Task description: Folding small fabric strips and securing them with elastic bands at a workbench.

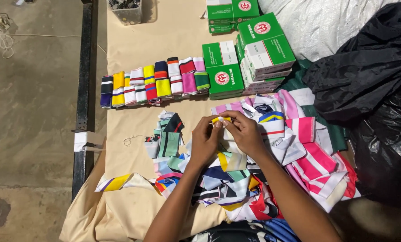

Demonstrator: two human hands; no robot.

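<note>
Where the two hands meet at frame centre, a small yellow-and-white strip (221, 119) is pinched between the fingertips of the left hand (205, 141) and right hand (244, 132). Both wrists are bent, fingers curled inward, forearms rising from the lower edge. Beneath them lies a loose heap of coloured scraps (236, 179) on the cream cloth (133, 134). Rolled strips (153, 83) form a row at upper left; green boxes (249, 49) stack at upper centre.

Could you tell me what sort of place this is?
Probably a garment workshop: a cloth-covered table bears a row of folded striped bands, green boxes and a heap of fabric pieces, on a bare concrete floor.
</note>
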